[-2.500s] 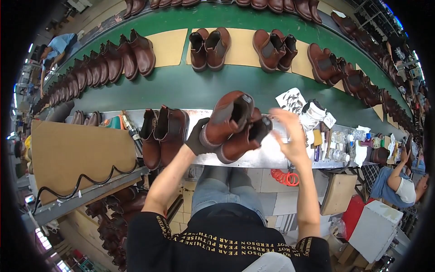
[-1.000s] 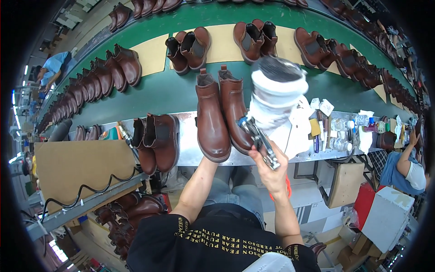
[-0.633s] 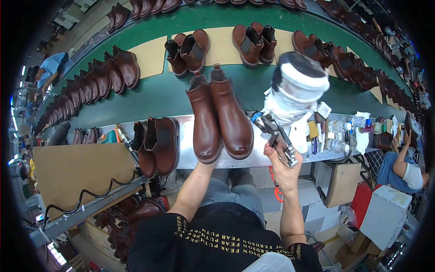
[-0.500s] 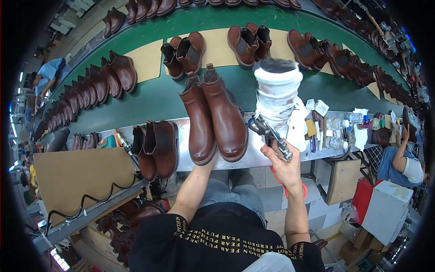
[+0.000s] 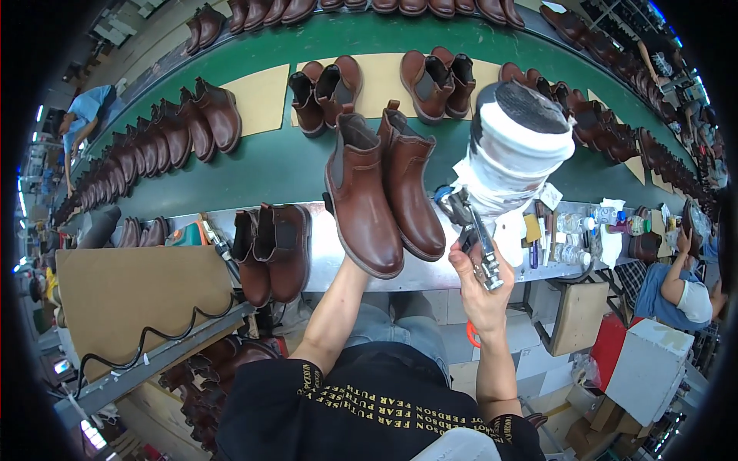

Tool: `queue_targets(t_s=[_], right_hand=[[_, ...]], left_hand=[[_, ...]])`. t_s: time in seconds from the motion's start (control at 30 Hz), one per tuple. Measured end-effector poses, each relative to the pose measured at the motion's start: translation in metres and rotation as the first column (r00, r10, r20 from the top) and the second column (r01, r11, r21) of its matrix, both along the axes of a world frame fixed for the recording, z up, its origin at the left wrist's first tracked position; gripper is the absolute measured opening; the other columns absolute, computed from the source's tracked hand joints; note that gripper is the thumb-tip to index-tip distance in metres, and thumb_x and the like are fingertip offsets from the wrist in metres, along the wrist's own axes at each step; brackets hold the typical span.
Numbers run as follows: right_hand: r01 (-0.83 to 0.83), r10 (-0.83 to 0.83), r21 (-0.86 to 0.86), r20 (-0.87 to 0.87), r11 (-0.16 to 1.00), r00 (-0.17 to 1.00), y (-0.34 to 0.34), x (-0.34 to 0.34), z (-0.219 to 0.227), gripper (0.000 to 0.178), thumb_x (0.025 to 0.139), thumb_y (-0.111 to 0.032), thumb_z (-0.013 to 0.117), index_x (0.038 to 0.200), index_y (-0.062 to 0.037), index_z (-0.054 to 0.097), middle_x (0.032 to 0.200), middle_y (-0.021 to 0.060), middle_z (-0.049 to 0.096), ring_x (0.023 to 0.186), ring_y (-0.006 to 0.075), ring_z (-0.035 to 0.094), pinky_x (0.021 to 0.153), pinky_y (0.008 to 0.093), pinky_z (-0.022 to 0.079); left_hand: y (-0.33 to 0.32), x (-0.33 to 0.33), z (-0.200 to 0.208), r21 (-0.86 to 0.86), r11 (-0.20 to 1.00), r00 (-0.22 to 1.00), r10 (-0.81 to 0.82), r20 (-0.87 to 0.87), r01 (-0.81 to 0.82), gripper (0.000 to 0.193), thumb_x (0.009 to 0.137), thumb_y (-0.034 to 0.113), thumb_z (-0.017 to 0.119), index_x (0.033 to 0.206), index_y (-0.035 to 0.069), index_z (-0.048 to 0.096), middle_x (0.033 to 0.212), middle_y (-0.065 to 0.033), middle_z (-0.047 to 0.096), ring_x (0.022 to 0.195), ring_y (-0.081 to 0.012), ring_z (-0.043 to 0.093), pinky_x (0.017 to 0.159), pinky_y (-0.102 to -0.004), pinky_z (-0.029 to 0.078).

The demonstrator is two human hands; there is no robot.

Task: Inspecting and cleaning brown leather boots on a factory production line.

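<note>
My left hand, at the wrist (image 5: 354, 275), comes up behind a pair of brown leather ankle boots (image 5: 365, 200). It holds both boots up over the bench edge, toes toward me; its fingers are hidden behind them. To the right, my right hand (image 5: 484, 288) is wrapped round a metal spray gun (image 5: 478, 240), whose front end faces the boots with a gap between. Above the gun stands a large white-wrapped cylinder (image 5: 519, 154) with a dark top, seemingly its cup; the joint is hard to make out.
Another brown pair (image 5: 273, 253) stands at left on the metal bench (image 5: 323, 269). Rows of boots (image 5: 173, 131) line the green belt (image 5: 307, 184). Plastic bottles (image 5: 573, 238) and brushes lie at right. A cardboard panel (image 5: 138, 307) carries a black hose. A co-worker (image 5: 676, 288) sits at right.
The boots have turned and moved rightward, showing more of the elastic side panel. The spray gun and white-wrapped cylinder have shifted right, with the cylinder tilting over. Both hands keep their hold.
</note>
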State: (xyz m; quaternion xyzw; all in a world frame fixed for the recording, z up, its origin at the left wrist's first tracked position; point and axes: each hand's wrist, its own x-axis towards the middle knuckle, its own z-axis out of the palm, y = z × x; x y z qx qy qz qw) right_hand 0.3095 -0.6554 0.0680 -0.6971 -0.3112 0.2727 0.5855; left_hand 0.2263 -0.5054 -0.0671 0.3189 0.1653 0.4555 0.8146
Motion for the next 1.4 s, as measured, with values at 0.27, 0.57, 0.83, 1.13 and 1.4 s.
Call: queue_targets(t_s=[0.27, 0.57, 0.83, 1.13, 1.4], right_hand=[[-0.205, 0.206, -0.019, 0.060, 0.979, 0.977, 0.028, -0.026, 0.010, 0.044, 0.082, 0.000, 0.064, 0.122, 0.0084, 0.050, 0.092, 0.0147, 0.065, 0.080, 0.0145, 0.064, 0.074, 0.0263, 0.049], [-0.014, 0.017, -0.035, 0.075, 0.999, 0.997, 0.025, -0.024, 0.016, 0.045, 0.083, -0.003, 0.065, 0.123, 0.0090, 0.048, 0.083, 0.0107, 0.063, 0.074, 0.0117, 0.061, 0.069, 0.0226, 0.049], [-0.222, 0.224, -0.131, 0.001, 0.966, 0.974, 0.039, -0.043, 0.012, 0.043, 0.084, -0.004, 0.063, 0.122, 0.0087, 0.049, 0.094, 0.0158, 0.065, 0.084, 0.0158, 0.064, 0.076, 0.0271, 0.048], [-0.076, 0.110, 0.154, -0.222, 0.985, 0.969, 0.042, -0.033, 0.009, 0.047, 0.083, -0.006, 0.067, 0.123, 0.0086, 0.049, 0.090, 0.0082, 0.064, 0.079, 0.0099, 0.059, 0.072, 0.0222, 0.048], [-0.194, 0.209, -0.153, 0.086, 0.969, 0.974, 0.054, -0.009, 0.030, 0.044, 0.079, -0.004, 0.070, 0.118, 0.0080, 0.054, 0.083, 0.0113, 0.064, 0.074, 0.0082, 0.056, 0.068, 0.0220, 0.046]], left_hand=[[0.012, 0.008, -0.009, -0.030, 0.999, 0.997, -0.014, 0.073, 0.016, 0.037, 0.095, 0.020, 0.047, 0.129, 0.006, 0.042, 0.124, -0.0082, 0.049, 0.113, -0.0191, 0.048, 0.101, -0.0327, 0.037], [0.023, 0.001, -0.027, -0.202, 0.967, 0.964, -0.106, 0.244, 0.157, 0.040, 0.096, 0.018, 0.044, 0.133, 0.004, 0.036, 0.129, -0.0083, 0.046, 0.117, -0.0187, 0.044, 0.103, -0.0294, 0.033], [0.045, 0.006, -0.028, -0.225, 0.953, 0.978, -0.187, 0.096, 0.205, 0.038, 0.096, 0.019, 0.044, 0.131, 0.005, 0.039, 0.126, -0.0088, 0.049, 0.114, -0.0188, 0.047, 0.101, -0.0296, 0.035], [0.040, -0.009, -0.025, -0.249, 0.943, 0.964, -0.250, -0.086, 0.222, 0.036, 0.096, 0.020, 0.044, 0.128, 0.006, 0.042, 0.123, -0.0093, 0.051, 0.111, -0.0189, 0.050, 0.098, -0.0298, 0.037], [0.055, -0.023, -0.015, -0.242, 0.945, 0.924, -0.280, -0.260, 0.218, 0.034, 0.095, 0.021, 0.044, 0.126, 0.006, 0.045, 0.120, -0.0098, 0.054, 0.108, -0.0191, 0.052, 0.096, -0.0300, 0.039]])
